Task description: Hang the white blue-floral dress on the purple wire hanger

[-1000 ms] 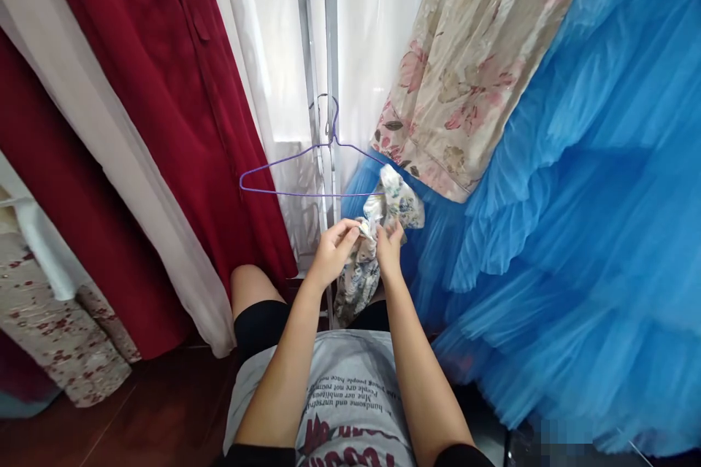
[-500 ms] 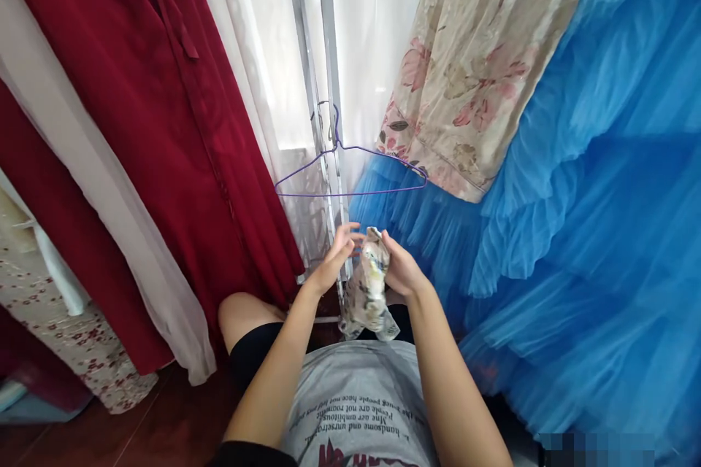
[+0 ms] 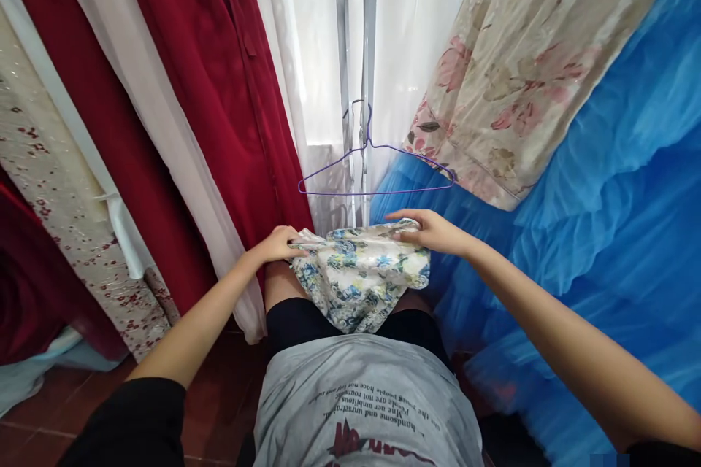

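Garment point(image 3: 358, 277) between left hand point(image 3: 279, 243) and right hand point(image 3: 432, 231), below purple hanger point(image 3: 377, 194)

The hanger point(image 3: 383, 194) hangs on the pole point(image 3: 342, 51), behind the garment point(image 3: 361, 273).

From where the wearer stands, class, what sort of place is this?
Probably a dress shop or wardrobe room: red dress, blue tulle skirt and an empty hanger by a metal pole.
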`<state>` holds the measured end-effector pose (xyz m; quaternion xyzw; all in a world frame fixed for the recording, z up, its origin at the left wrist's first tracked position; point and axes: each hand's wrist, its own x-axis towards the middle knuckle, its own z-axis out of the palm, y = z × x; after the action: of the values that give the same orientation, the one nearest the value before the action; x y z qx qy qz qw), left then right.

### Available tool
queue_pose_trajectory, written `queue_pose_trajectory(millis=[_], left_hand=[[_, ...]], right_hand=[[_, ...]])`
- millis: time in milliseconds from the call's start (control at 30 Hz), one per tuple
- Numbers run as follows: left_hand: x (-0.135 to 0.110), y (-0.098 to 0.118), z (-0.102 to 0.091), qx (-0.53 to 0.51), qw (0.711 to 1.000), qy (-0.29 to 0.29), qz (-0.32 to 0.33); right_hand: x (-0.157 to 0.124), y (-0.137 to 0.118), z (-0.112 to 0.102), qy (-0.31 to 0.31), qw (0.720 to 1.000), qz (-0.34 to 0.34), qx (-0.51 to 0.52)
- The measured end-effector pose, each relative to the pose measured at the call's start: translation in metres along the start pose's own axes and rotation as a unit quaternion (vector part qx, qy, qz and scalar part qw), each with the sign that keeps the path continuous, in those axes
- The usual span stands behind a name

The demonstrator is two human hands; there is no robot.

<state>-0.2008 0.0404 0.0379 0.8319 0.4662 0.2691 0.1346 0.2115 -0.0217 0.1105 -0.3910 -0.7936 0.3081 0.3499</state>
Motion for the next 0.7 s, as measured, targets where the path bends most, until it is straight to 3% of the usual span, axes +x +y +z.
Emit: queue_pose_trajectory(millis=[133, 300, 400, 533, 633, 700], left_hand=[[0.018, -0.014, -0.048, 0.106, 0.992, 0.068, -0.02], [0.057, 0.006, -0.08, 0.101, 0.982, 0.157, 0.024], [0.081, 0.038, -0.083, 0.068, 0.978, 0.175, 0.088], [0.107, 0.089, -0.069, 0.021, 0.967, 0.151, 0.205], [0.119, 0.111, -0.058, 0.022, 0.959, 0.202, 0.195], [0.121, 0.115, -0.054, 0.019, 0.952, 0.257, 0.166]], right_hand=[[0.042, 0.025, 0.006, 0.133, 0.987, -0.069, -0.06], [0.081, 0.053, 0.011, 0.193, 0.974, -0.026, -0.113], [0.082, 0.056, 0.023, 0.201, 0.971, -0.012, -0.129], [0.07, 0.05, 0.036, 0.179, 0.976, -0.047, -0.111], [0.058, 0.049, 0.025, 0.212, 0.968, -0.062, -0.124], [0.05, 0.052, 0.007, 0.293, 0.946, -0.044, -0.128]])
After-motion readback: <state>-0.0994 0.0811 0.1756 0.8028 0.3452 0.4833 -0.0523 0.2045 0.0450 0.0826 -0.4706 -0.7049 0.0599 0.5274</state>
